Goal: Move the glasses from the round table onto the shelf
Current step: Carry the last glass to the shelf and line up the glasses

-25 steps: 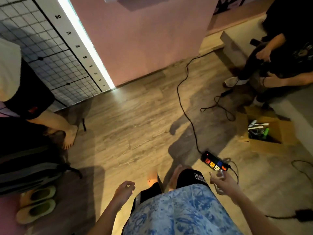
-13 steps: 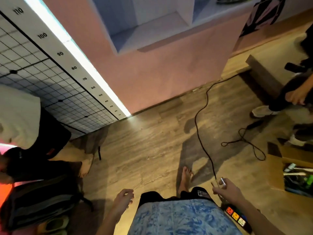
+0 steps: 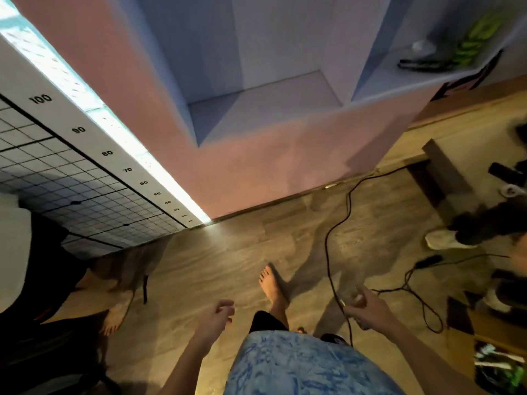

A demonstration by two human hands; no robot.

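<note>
My right hand (image 3: 366,310) is held low at the right, fingers closed around a small clear glass (image 3: 355,298) that is blurred by motion. My left hand (image 3: 218,315) hangs loose at my side with curled, parted fingers and holds nothing. Ahead stands the shelf (image 3: 265,106), a pink unit with pale recessed compartments; the middle compartment shows a bare floor. On the compartment to the right lie a dark and green object (image 3: 445,52) and a pale round thing. The round table is out of view.
A black cable (image 3: 330,243) runs across the wooden floor between me and the shelf. A person's legs and white shoe (image 3: 447,239) are at the right, another seated person (image 3: 34,266) at the left. A cardboard box (image 3: 490,349) sits at lower right. A gridded measuring wall (image 3: 85,172) is left.
My view has tilted up and I have stepped closer to the shelf, so its compartments now fill the top. My right hand still carries the glass; the power strip has dropped out of view.
</note>
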